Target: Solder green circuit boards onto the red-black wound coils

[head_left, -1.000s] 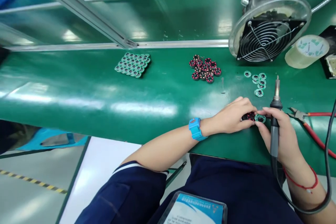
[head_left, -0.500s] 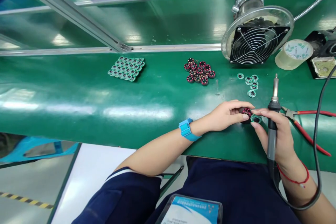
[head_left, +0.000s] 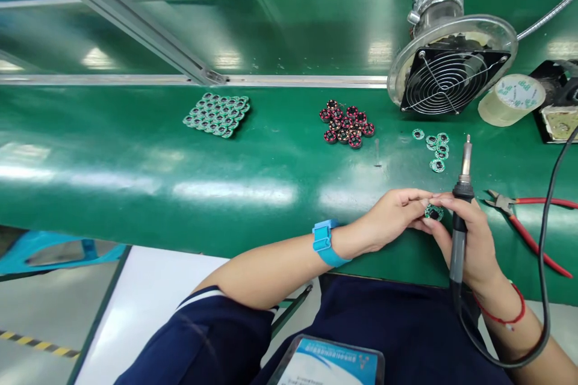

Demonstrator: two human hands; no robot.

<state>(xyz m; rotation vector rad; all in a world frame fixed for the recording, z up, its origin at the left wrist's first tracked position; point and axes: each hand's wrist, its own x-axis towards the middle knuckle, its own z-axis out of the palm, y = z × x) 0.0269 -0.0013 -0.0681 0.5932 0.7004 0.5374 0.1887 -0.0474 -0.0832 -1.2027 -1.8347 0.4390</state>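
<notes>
Both my hands meet over the bench near its front edge, around a small round green circuit board (head_left: 434, 212) with a dark chip in its middle. My left hand (head_left: 400, 219) has its thumb and fingers closed at the board's left side. With thumb and forefinger, my right hand (head_left: 474, 240) pinches the board's other side. That same hand also carries a soldering iron (head_left: 458, 222), tip pointing up and away from me. The black-and-red round coil part seen earlier in my left hand is hidden now.
Loose round boards (head_left: 437, 165) lie beyond my hands, with a pile of red-and-black coil parts (head_left: 345, 123) further left and a board panel (head_left: 217, 114). Right of me are red-handled cutters (head_left: 512, 204), a tape roll (head_left: 512, 99), an iron stand (head_left: 560, 120) and a fume extractor fan (head_left: 451, 81).
My hands have drawn together, and the green board now sits between them where the coil part showed. The soldering iron has shifted slightly left. The view has moved a little.
</notes>
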